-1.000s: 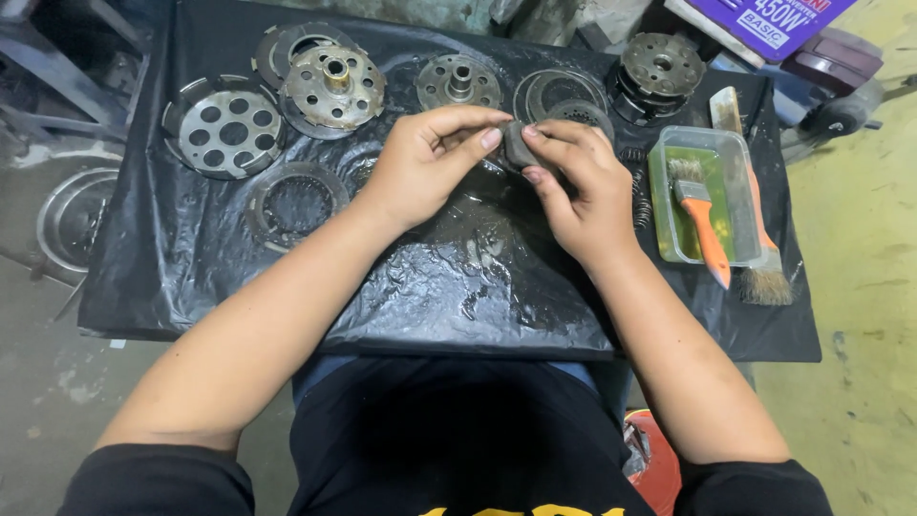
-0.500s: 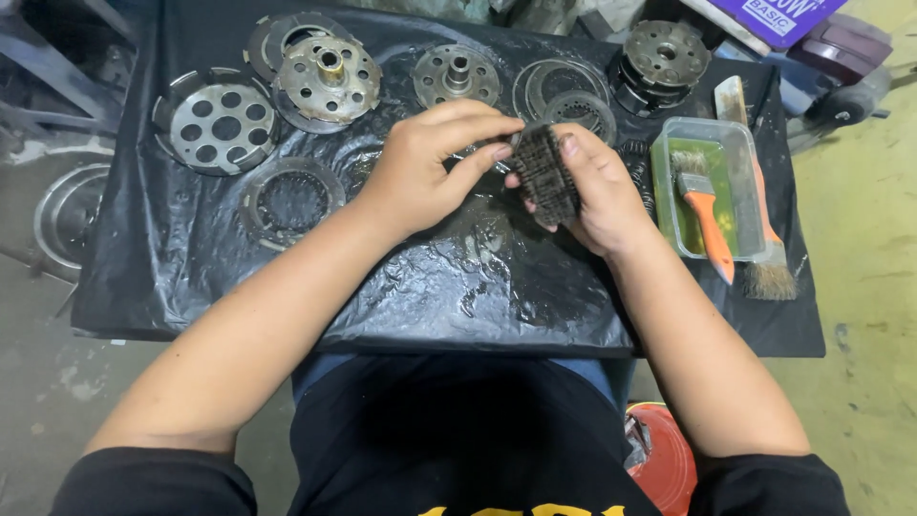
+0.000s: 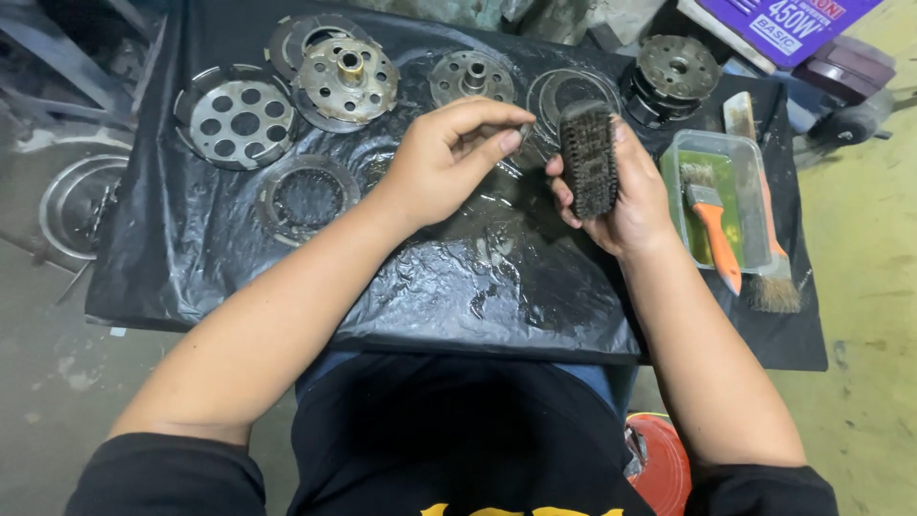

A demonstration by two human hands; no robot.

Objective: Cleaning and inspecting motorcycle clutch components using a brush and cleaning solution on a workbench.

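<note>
My right hand [image 3: 626, 196] holds a dirty scrubbing brush [image 3: 586, 158] upright with its dark bristles facing me. My left hand [image 3: 447, 162] pinches a small metal part [image 3: 524, 132] between thumb and fingertips, just left of the brush. Both hands hover over a black plastic sheet [image 3: 449, 277] that covers the work surface. Just beyond my hands lie greasy clutch parts: a round hub [image 3: 471, 76] and a ring-shaped plate [image 3: 564, 93].
A perforated disc [image 3: 239, 117], a bossed plate [image 3: 348, 76] and a toothed ring [image 3: 308, 196] lie at left. A stacked clutch assembly [image 3: 672, 75] sits at back right. A clear tub [image 3: 723, 196] at right holds an orange-handled paintbrush [image 3: 714, 225]; a bristle brush [image 3: 772, 277] lies beside it.
My right hand has turned the brush upright and moved it right, away from the left hand. The left hand has lifted slightly, with the small part still pinched.
</note>
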